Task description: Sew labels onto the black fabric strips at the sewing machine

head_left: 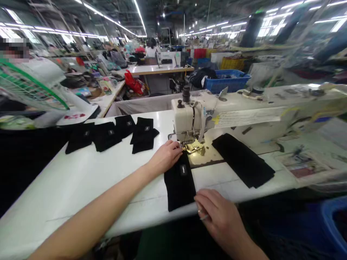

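A black fabric piece [180, 187] with a small dark label [183, 170] lies below the needle area of a white sewing machine [189, 119]. My left hand [166, 155] is at its upper end by the presser foot, fingers bent and close together on the cloth. Lower down, my right hand [217, 213] pinches the cloth's right edge near the table's front; a ring shows on one finger. To the right of the needle plate [199, 153] rests a stack of black fabric pieces [241, 159]. Several labelled black pieces [108, 135] are spread across the left of the table.
The white table [89, 187] carries the machine. A fan with a green rim [35, 83] stands at the left. Behind are a blue crate [226, 81] and another sewing table [159, 69]. Part of a blue basket [329, 213] shows at lower right.
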Motion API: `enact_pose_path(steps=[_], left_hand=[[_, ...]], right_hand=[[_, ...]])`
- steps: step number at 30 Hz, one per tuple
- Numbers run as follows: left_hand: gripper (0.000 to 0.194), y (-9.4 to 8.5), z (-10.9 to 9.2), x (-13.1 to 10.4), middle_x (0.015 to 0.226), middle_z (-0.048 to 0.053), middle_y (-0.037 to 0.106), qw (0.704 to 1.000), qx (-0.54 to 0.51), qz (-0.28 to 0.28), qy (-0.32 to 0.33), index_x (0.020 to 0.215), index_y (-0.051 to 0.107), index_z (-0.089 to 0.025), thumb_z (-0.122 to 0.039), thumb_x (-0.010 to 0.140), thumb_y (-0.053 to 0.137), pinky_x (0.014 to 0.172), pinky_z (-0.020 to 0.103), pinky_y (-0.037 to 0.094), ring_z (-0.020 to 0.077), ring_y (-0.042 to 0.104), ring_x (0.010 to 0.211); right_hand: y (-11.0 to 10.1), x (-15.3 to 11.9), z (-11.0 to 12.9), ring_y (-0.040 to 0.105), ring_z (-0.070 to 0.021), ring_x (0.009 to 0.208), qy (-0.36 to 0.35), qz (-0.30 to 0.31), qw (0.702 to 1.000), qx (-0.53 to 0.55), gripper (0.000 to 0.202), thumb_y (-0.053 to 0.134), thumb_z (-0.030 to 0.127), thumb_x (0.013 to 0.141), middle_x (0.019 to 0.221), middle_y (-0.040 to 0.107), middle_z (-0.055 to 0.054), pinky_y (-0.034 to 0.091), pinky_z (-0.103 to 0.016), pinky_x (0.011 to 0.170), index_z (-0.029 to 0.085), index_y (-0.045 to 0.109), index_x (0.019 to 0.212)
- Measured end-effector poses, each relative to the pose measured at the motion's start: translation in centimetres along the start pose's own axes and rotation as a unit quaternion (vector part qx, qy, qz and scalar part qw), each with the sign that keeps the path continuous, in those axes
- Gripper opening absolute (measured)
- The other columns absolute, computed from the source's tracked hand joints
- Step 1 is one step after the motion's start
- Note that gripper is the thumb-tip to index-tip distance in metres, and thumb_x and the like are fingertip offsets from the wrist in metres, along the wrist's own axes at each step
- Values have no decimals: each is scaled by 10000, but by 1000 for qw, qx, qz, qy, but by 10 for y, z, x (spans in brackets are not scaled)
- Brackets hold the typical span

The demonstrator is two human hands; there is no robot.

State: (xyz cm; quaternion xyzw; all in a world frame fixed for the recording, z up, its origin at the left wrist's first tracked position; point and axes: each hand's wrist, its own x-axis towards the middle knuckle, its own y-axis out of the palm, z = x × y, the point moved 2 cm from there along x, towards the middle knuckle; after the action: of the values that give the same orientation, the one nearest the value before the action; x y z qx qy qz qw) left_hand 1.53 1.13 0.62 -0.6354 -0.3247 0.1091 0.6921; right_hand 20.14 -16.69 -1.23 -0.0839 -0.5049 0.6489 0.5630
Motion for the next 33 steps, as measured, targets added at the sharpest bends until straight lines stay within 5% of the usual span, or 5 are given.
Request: enact_pose_path(steps=[17, 33], left_hand=[[269, -4, 1, 0, 997, 124, 618, 1000, 11, 0, -3, 1103, 694, -124, -233, 1019, 464, 850, 385, 527, 242, 538, 924], [253, -6, 1, -4, 1085, 134, 627, 1000, -13, -21, -18, 1164, 672, -130, -201, 994, 498, 875, 401, 556, 252, 591, 994]], right_hand=[[-5, -6, 3, 665, -221, 899, -12, 43, 997, -59, 443, 411, 8, 865, 1141, 685, -119, 554, -304, 679, 141, 637, 1222], [-3, 11, -5, 649, -233, 903, 12, 78, 995, -53, 449, 460, -6, 791, 1099, 679, -103, 553, -326, 710, 161, 650, 1162]])
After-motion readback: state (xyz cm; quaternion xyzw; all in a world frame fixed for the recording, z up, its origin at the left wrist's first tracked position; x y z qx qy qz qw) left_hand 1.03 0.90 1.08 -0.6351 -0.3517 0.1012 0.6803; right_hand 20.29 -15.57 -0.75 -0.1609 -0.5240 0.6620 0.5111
